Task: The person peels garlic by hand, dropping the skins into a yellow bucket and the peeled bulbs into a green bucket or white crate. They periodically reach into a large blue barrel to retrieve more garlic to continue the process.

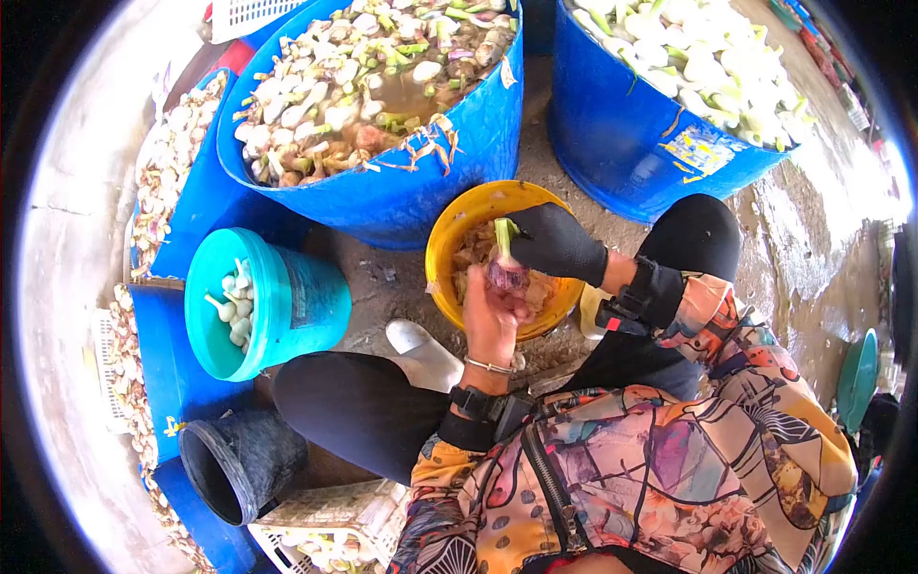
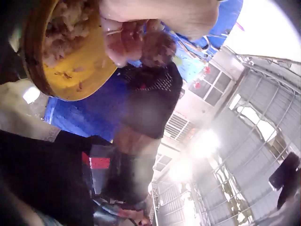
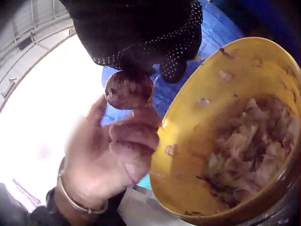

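Note:
A purple-skinned garlic bulb [image 1: 507, 278] with a short green stem is held in my bare left hand [image 1: 492, 311], over the yellow bucket [image 1: 442, 234]. The fingers and thumb grip it from below in the right wrist view, where the bulb [image 3: 128, 90] looks dark and wet. My right hand [image 1: 559, 244], in a black glove with small white dots, curls its fingers at the bulb's stem end. The glove [image 2: 150, 89] meets the bulb [image 2: 159, 48] in the left wrist view too, its fingertips partly hidden. Torn pale skins [image 3: 254, 150] lie inside the bucket.
Ahead stand two large blue tubs, one with garlic in murky water [image 1: 363, 177], one heaped with pale peeled garlic [image 1: 708, 72]. At left are a turquoise bucket [image 1: 316, 297] with several bulbs and a tipped black bucket [image 1: 258, 454]. A white crate [image 1: 335, 512] sits nearby.

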Available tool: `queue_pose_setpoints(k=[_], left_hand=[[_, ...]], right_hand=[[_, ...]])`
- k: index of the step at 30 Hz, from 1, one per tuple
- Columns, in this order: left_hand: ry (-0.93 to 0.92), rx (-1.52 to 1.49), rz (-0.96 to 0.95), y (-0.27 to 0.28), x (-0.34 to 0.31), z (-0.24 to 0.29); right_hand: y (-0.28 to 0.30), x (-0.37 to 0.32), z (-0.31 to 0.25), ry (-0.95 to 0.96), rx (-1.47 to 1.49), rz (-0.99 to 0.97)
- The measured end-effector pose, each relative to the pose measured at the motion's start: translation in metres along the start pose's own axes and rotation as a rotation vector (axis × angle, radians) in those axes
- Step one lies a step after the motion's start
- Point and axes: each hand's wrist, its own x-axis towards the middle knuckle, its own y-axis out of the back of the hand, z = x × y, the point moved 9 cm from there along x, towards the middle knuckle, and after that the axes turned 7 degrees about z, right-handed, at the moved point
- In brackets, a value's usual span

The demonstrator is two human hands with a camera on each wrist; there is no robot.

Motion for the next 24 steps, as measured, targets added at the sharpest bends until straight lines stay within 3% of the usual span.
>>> queue_pose_setpoints(k=[2,4,5,9,11,12,14,17,19,20,21,22,24], left_hand=[[-0.168,0.252,0.080,0.010,-0.001,0.007],[-0.379,0.592,0.123,0.005,-0.005,0.018],[-0.342,0.512,0.061,0.010,0.000,0.014],[-0.071,0.125,-0.283,0.001,-0.003,0.001],[0.042,-0.041,-0.478,-0.007,-0.009,-0.006],[0.042,-0.042,-0.440,-0.008,-0.010,-0.005],[-0.142,0.115,-0.257,0.003,-0.003,0.004],[-0.361,0.387,-0.018,0.006,-0.007,0.026],[-0.457,0.439,0.105,0.003,-0.017,0.034],[-0.665,0.615,0.069,-0.005,-0.027,0.046],[-0.566,0.515,0.005,0.000,-0.021,0.040],[-0.470,0.412,-0.057,0.004,-0.016,0.034],[-0.327,0.224,-0.196,-0.003,-0.012,0.025]], right_hand=[[-0.005,0.002,0.006,-0.013,-0.169,0.011],[-0.012,0.000,0.006,-0.034,-0.132,-0.006],[-0.014,0.000,0.010,-0.013,-0.070,-0.015],[-0.032,-0.016,0.021,-0.385,0.878,-0.391],[-0.040,-0.025,0.024,-0.500,1.182,-0.367],[-0.042,-0.028,0.026,-0.557,1.277,-0.329],[-0.039,-0.032,0.018,-0.637,1.451,-0.227],[-0.063,-0.037,0.065,-0.435,1.177,-0.003],[-0.044,-0.024,0.018,0.110,0.411,-0.046],[-0.039,-0.025,0.013,0.027,0.600,-0.053],[-0.033,-0.028,0.009,-0.058,0.788,-0.059],[-0.037,-0.033,0.006,-0.286,1.187,-0.171],[-0.028,-0.037,-0.003,-0.460,1.429,-0.240]])
